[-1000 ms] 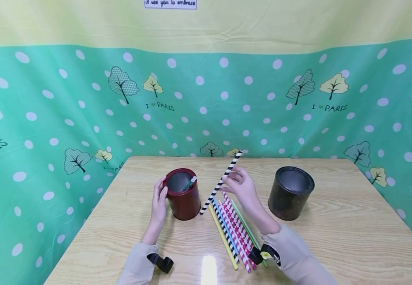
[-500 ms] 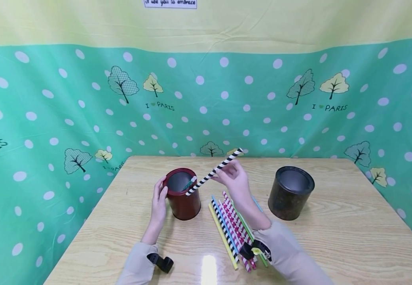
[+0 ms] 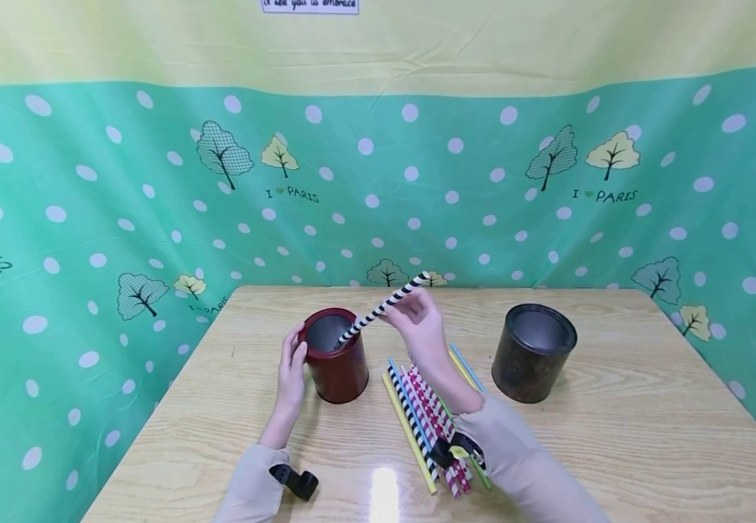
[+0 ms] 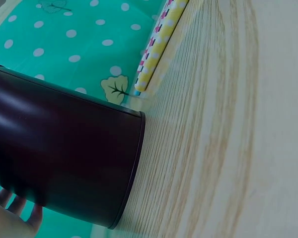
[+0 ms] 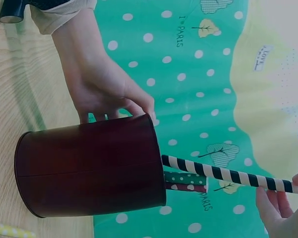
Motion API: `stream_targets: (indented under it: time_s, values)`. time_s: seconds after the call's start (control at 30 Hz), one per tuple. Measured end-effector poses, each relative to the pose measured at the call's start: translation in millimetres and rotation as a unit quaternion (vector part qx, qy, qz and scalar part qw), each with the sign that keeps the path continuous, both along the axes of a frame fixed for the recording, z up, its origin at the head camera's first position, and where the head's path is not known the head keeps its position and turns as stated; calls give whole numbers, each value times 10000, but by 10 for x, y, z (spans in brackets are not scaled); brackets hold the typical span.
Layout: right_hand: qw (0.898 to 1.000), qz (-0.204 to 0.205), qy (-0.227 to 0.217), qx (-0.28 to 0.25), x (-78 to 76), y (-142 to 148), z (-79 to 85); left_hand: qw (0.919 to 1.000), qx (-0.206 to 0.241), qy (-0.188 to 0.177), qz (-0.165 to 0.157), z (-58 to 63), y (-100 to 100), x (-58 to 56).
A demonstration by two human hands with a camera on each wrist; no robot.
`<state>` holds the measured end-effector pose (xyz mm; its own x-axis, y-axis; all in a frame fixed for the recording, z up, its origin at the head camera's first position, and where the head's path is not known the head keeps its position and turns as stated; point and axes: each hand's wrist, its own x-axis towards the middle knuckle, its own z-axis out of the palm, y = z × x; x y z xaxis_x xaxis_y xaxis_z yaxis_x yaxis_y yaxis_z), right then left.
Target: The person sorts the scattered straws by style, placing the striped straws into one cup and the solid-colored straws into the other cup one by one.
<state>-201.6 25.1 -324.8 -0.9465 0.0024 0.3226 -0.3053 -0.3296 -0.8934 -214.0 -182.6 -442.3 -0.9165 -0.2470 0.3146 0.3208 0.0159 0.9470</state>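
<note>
My right hand pinches a black-and-white striped paper straw near its upper part. The straw slants, its lower end in the mouth of a dark red can. In the right wrist view, green and red dotted straw ends stick out beside it. My left hand grips the can's left side, thumb by the rim. In the left wrist view its fingertips touch the can wall. How deep the striped straw reaches is hidden.
On the wooden table, several colourful straws lie in a row, a yellow straw leftmost; my right forearm covers part of them. A black can stands open-topped at the right. A patterned green cloth hangs behind.
My right hand has moved left with the striped straw, which now tilts more, and its lower end has gone from beside the red can into its mouth. My left hand stays put.
</note>
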Motion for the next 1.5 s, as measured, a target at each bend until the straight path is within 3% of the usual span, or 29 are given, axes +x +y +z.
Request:
stream_targets:
  time_s: [0.43,0.7,0.93,1.13,1.3,1.5]
  values:
    - [9995,-103,51,281,-146,-98,-100,10000,10,33,-6,13,0,-6]
    - [9954,-88,-40,958,-120,-15,-159,10000,20,-4,20,15,-2,14]
    - [9894,153,-380,1391,-134,186,-308,9999,91,92,-23,10,3,13]
    - [9739,340,-530,2179,-176,382,-476,9999,23,139,-40,-4,4,-4]
    - [9522,622,-567,2936,-187,524,-617,9999,-31,164,25,-16,-4,4]
    - [9239,1075,-260,3664,-208,657,-787,9998,-68,170,19,-21,1,5]
